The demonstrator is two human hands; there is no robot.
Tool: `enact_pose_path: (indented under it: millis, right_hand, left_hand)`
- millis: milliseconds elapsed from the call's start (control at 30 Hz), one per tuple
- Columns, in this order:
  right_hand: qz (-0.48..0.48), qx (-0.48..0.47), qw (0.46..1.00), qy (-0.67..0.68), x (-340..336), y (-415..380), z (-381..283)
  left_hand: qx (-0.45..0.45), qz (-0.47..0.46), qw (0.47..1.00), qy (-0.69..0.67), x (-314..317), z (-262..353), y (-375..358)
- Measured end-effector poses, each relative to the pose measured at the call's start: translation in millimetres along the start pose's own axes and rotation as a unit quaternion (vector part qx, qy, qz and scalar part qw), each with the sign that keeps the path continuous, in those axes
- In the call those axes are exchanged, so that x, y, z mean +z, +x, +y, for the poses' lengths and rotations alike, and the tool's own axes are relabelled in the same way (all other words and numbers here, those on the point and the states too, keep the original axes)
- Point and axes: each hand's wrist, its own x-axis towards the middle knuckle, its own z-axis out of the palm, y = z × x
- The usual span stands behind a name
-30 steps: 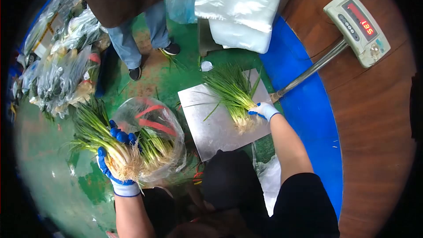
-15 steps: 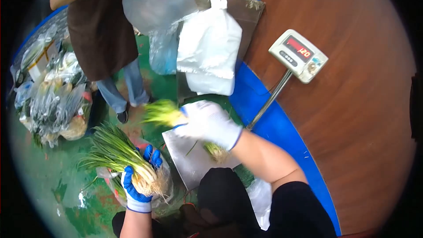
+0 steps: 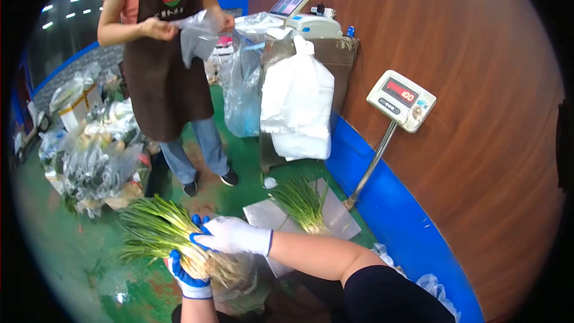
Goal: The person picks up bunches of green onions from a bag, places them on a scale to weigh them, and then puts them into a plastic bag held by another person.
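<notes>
My left hand (image 3: 190,278), in a white glove with blue-coated fingers, is closed around the lower stems of a thick bunch of spring onions (image 3: 161,227). Their green leaves point to the upper left and the pale roots hang to the right. My right hand (image 3: 230,236), gloved alike, reaches across from the right and grips the top of this bunch; its fingers are partly hidden. A smaller bunch of spring onions (image 3: 301,206) lies on the metal plate of a platform scale (image 3: 347,227). Beyond it, the scale's display (image 3: 400,98) shows red digits on a metal post.
A person in a brown apron (image 3: 164,90) stands ahead, handling a clear plastic bag (image 3: 199,33). White plastic bags (image 3: 298,96) hang from a stand with a label-printing scale (image 3: 314,26). Bagged vegetables (image 3: 98,155) are piled at left. A brown-panelled wall (image 3: 478,143) runs along the right.
My right hand has moved from above the scale, with a small clump of spring onions, to the bunch in my left hand. The display digits differ. The view has tilted up.
</notes>
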Motion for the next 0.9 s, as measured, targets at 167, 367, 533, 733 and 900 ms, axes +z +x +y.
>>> enact_pose_path:
  millis: [167, 367, 533, 733, 900]
  right_hand:
    - [-0.067, 0.017, 0.986, 0.153, 14, 9, 15]
    - [-0.004, 0.09, 0.995, -0.044, -32, -13, 15]
    - [0.237, 0.26, 0.932, -0.088, -10, -17, 195]
    - [0.243, 0.672, 0.698, 0.051, 71, -122, 455]
    - [0.129, 0.677, 0.719, 0.089, 84, -121, 511]
  left_hand:
    - [0.036, 0.02, 0.999, 0.027, -29, -2, -2]
    - [0.026, 0.035, 0.999, -0.01, -24, 1, 5]
    - [-0.065, 0.053, 0.811, -0.579, -20, 12, -1]
    - [-0.168, -0.084, 0.126, -0.974, -31, 11, -12]
    - [-0.082, -0.094, 0.076, -0.989, -29, 12, -22]
